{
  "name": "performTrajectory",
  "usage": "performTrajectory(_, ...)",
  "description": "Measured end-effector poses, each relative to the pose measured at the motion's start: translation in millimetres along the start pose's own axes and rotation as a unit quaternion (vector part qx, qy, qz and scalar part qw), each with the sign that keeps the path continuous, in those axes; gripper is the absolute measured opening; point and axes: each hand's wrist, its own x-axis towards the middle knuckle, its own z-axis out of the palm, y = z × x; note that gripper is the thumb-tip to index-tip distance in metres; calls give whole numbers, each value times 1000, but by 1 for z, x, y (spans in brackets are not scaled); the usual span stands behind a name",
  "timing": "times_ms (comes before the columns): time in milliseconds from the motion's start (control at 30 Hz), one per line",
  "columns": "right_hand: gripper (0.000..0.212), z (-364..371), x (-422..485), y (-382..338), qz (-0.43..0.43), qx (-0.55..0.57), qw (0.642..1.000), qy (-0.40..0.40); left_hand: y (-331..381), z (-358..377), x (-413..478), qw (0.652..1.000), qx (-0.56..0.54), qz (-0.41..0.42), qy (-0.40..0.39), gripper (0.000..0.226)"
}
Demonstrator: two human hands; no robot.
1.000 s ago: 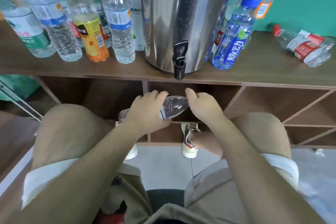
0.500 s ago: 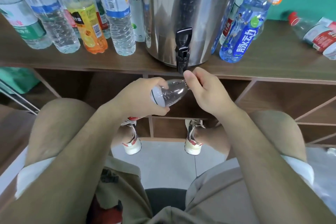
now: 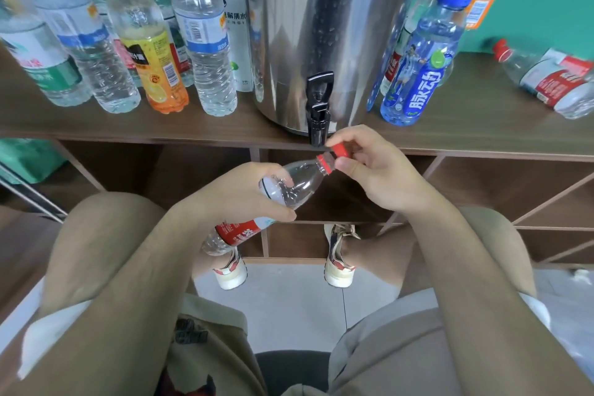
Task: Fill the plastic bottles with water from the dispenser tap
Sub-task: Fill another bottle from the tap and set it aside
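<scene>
My left hand [image 3: 239, 194] grips a clear plastic bottle [image 3: 295, 182] with a red label around its middle, tilted with the neck pointing up and right. My right hand [image 3: 379, 170] pinches its red cap [image 3: 339, 150], which sits just off the bottle's mouth. Both are just below the black tap [image 3: 319, 108] of the steel water dispenser [image 3: 324, 26] on the wooden shelf top [image 3: 482, 119]. The bottle looks empty.
Several capped bottles stand left of the dispenser, among them a yellow-capped orange one [image 3: 146, 38]. A blue-labelled bottle [image 3: 424, 64] stands to its right and a red-labelled bottle [image 3: 549, 77] lies on its side. Open cubbies are below the shelf; my knees and shoes are underneath.
Both hands have lifted the bottle from low between my knees up to just under the tap. The red cap, hidden before, now shows in my right fingers, off the bottle's mouth.
</scene>
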Motion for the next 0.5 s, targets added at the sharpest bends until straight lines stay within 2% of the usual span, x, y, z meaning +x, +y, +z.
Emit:
performTrajectory(100, 34, -13, 0, 0, 21, -3, 995, 102, -6, 5, 4, 1000, -2, -2, 21, 53)
performTrajectory(233, 25, -24, 4, 13, 104, -17, 956, 274, -11, 19, 12, 999, -23, 1, 36, 62)
performTrajectory(367, 20, -25, 8, 26, 127, -49, 935, 328, -13, 37, 21, 996, -69, -14, 51, 63)
performTrajectory(500, 20, -16, 14, 34, 112, -180, 925, 315, -12, 50, 27, 990, -128, -28, 51, 68)
